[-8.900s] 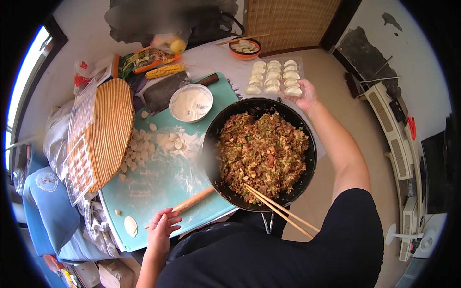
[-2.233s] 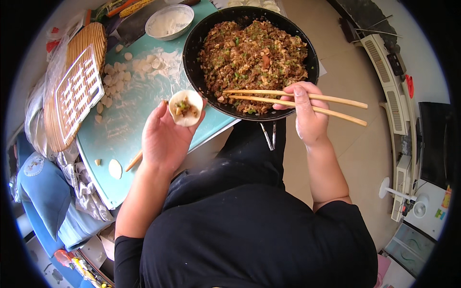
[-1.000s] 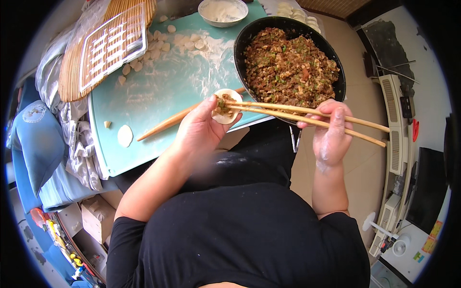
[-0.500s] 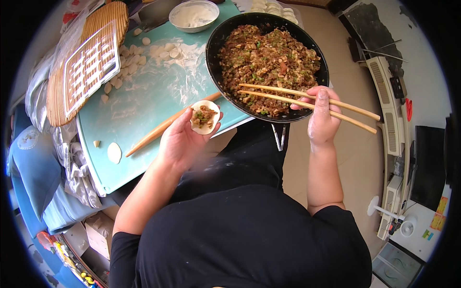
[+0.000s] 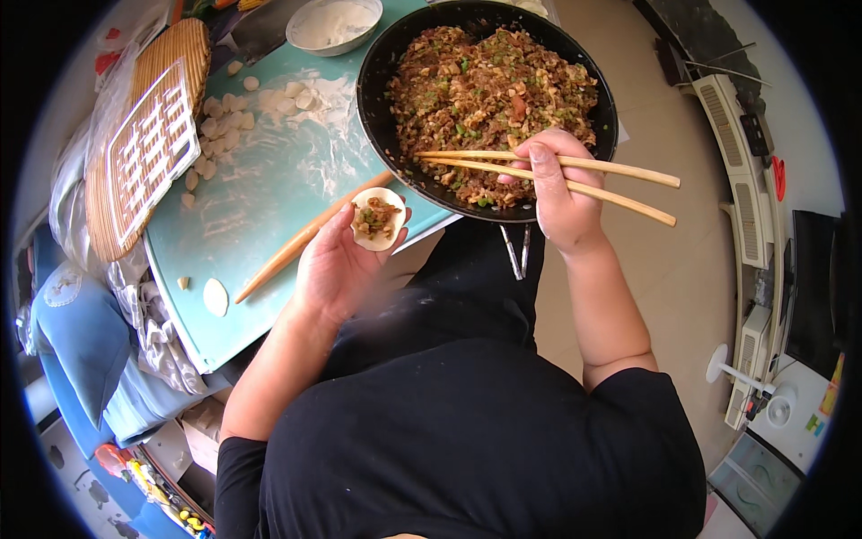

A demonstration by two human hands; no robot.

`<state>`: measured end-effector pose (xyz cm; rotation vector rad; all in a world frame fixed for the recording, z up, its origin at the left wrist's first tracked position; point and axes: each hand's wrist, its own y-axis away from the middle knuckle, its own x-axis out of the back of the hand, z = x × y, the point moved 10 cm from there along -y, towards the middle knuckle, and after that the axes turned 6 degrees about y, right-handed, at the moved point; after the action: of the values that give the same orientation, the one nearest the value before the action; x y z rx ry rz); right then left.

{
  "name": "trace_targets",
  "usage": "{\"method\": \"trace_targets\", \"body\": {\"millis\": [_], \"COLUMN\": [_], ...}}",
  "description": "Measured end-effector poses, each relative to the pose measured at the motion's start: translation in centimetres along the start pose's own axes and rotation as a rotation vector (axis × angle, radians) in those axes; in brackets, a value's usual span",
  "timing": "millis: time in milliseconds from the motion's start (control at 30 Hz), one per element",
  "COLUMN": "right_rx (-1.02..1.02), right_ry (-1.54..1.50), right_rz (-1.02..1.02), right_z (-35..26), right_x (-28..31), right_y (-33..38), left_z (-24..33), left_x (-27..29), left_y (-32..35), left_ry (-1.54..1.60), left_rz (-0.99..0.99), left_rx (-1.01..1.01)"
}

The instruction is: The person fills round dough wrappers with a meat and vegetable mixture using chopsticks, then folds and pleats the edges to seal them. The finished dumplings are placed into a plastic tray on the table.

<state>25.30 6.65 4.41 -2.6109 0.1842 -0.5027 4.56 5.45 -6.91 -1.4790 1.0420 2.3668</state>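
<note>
Cupped in my left hand [image 5: 337,265] is a round dumpling wrapper [image 5: 388,238], with a small heap of brown filling [image 5: 375,216] at its middle. My right hand [image 5: 566,193] grips a pair of wooden chopsticks [image 5: 620,184] over the near rim of a black pan [image 5: 370,94]. The chopstick tips point left, close together, at the pan's left side. Chopped filling [image 5: 494,99] with green bits fills the pan. Behind my left hand a wooden rolling pin [image 5: 287,251] lies slantwise on the green board [image 5: 224,269], partly hidden by the hand.
One flat wrapper [image 5: 215,296] and a small dough piece [image 5: 183,283] lie at the board's near left. Several dough pieces [image 5: 220,135] sit in scattered flour farther back, near a bowl of flour [image 5: 334,25]. Woven trays [image 5: 148,135] lean over the board's left edge.
My right hand and the chopsticks have moved left, bringing the tips toward the wrapper in my left hand. The view has shifted slightly; the left hand keeps its hold.
</note>
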Motion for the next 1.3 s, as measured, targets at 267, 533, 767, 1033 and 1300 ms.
{"method": "trace_targets", "body": {"millis": [267, 533, 767, 1033, 1300], "right_rx": [-0.381, -0.441, -0.378, -0.392, -0.162], "right_ry": [-0.385, -0.157, -0.170, -0.242, -0.291], "right_rz": [0.212, 0.211, 0.135, 0.161, 0.146], "right_z": [3.0, 2.1, 1.3, 1.3, -4.2], "right_x": [3.7, 6.8, 4.7, 4.3, 3.9], "right_y": [0.6, 1.7, 1.4, 1.1, 0.7], "left_z": [-0.2, -0.9, -1.6, -2.1, -2.3], "left_x": [0.5, 0.6, 1.0, -0.3, -1.0], "left_y": [-0.4, -0.5, -0.4, -0.2, -0.5], "left_ry": [-0.016, -0.022, -0.034, 0.000, 0.018], "left_rz": [0.003, -0.006, 0.026, -0.018, -0.069], "left_rx": [0.008, 0.045, 0.074, 0.102, 0.107]}}
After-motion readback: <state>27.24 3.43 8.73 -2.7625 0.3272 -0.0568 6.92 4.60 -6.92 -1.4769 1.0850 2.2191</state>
